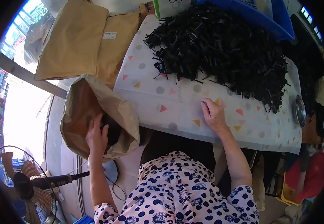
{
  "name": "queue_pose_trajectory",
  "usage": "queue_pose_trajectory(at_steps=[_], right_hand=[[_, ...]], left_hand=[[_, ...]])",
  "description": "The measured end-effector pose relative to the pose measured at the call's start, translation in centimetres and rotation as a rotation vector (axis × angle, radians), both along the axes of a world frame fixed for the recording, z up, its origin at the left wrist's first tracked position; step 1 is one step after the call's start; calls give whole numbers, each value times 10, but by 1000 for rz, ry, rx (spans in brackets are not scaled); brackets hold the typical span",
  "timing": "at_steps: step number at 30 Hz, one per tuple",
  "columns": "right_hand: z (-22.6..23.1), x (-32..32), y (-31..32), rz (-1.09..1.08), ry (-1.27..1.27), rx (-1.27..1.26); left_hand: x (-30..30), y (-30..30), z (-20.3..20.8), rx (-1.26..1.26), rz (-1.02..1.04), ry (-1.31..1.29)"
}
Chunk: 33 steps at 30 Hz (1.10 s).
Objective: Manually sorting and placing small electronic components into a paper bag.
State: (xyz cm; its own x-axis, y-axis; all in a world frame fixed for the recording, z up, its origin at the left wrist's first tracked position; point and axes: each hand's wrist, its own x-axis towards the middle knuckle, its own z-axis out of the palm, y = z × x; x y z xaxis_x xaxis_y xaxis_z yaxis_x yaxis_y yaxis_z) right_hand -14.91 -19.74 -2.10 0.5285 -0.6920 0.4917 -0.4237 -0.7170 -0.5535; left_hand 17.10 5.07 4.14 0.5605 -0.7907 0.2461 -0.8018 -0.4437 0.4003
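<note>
My left hand reaches into the mouth of an open brown paper sack standing at the table's left side. Its fingers are apart, and I see nothing held in them. Dark contents show inside the sack beside the fingers. Over the near middle of the table, my right hand is closed with fingers curled; anything inside it is hidden. Beyond it lies a large heap of small black plastic-looking pieces with thin stems, their exact kind unclear.
A patterned cloth covers the table. Behind the heap sits a blue bin; a round metal dish is at the right edge. Brown paper sacks lie at the far left. A fan stands at the lower left.
</note>
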Motion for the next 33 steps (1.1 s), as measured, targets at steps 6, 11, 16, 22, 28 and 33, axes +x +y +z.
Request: queue_pose_trajectory(at_steps=[6,11,16,22,28,33], right_hand=[[-4,0,-4,-1,-48,57],[0,1,-3,-41,-100,141],[-1,4,-6,-52,-127,222],[-5,1,-8,-63,-161,250],[-4,4,-9,-46,-187,279],[-4,3,-7,-94,-238,327]], left_hand=[[-72,-109,28,-471,-200,512],[-41,-271,-53,-507,24,448],[-32,-320,-84,-359,-3,611],[-129,-267,-74,-518,-82,870],[-155,-223,-61,-387,-320,981],[-127,-219,-50,-385,-243,1100]])
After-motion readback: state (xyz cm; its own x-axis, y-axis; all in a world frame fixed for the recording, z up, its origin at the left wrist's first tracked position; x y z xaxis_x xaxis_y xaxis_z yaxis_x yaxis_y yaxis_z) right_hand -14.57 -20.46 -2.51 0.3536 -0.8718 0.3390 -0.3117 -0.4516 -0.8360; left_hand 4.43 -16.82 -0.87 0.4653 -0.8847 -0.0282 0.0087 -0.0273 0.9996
